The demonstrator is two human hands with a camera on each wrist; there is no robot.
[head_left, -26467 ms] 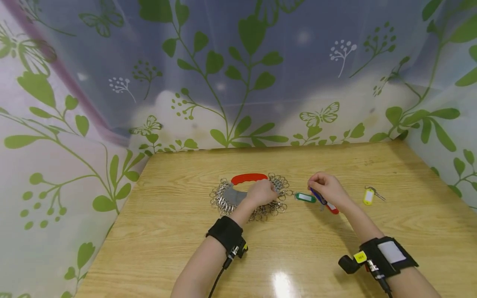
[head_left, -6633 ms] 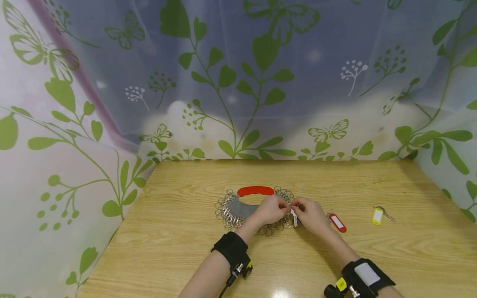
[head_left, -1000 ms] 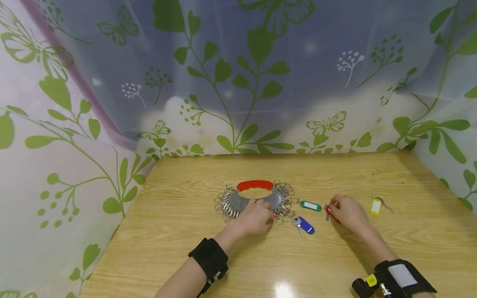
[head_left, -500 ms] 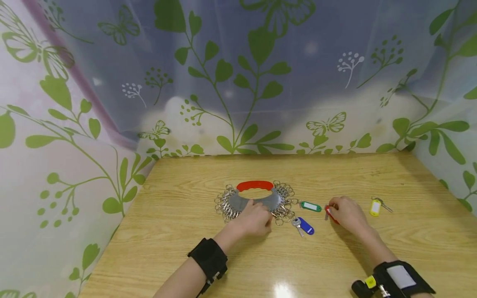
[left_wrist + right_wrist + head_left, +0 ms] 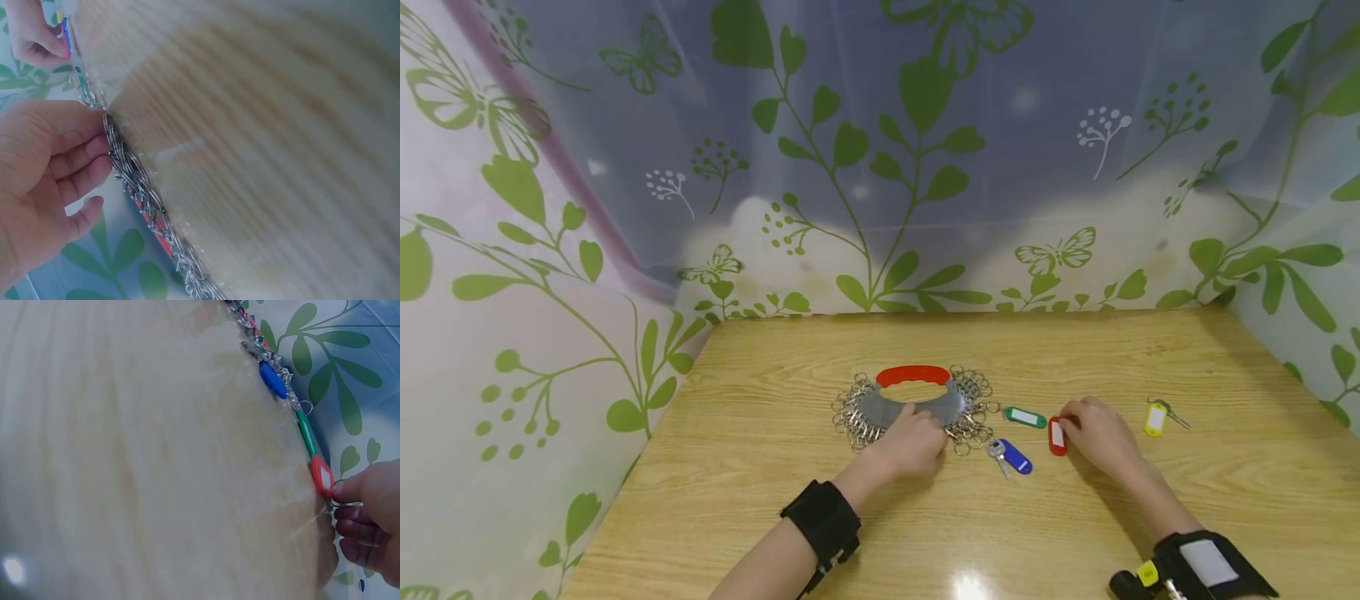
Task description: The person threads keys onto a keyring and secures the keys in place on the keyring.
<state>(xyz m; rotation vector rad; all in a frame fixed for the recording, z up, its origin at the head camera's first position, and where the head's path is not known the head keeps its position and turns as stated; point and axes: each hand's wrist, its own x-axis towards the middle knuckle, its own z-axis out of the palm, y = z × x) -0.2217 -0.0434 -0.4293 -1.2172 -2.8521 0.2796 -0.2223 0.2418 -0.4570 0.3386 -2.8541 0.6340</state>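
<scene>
In the head view, my left hand (image 5: 912,442) rests on the lower part of a grey metal key holder (image 5: 880,408) with a red grip (image 5: 913,375) and many clips and rings. Its fingers look loosely curled against the clips (image 5: 134,172) in the left wrist view. My right hand (image 5: 1101,435) pinches the end of a red key tag (image 5: 1057,437), white label up. Its key is hidden. A green key tag (image 5: 1024,417) lies between the holder and the red tag. Below it lies a blue key tag (image 5: 1017,457) with a silver key (image 5: 997,452).
To the right of my right hand lies a yellow key tag (image 5: 1155,419) with a key (image 5: 1178,415). All lies on a wooden table (image 5: 760,525), backed by a leaf-patterned curtain (image 5: 880,167).
The blue tag, held in my right hand earlier, now lies beside the holder. My right hand has gone to the red tag and turned it label up. My left hand has shifted to the holder's lower edge.
</scene>
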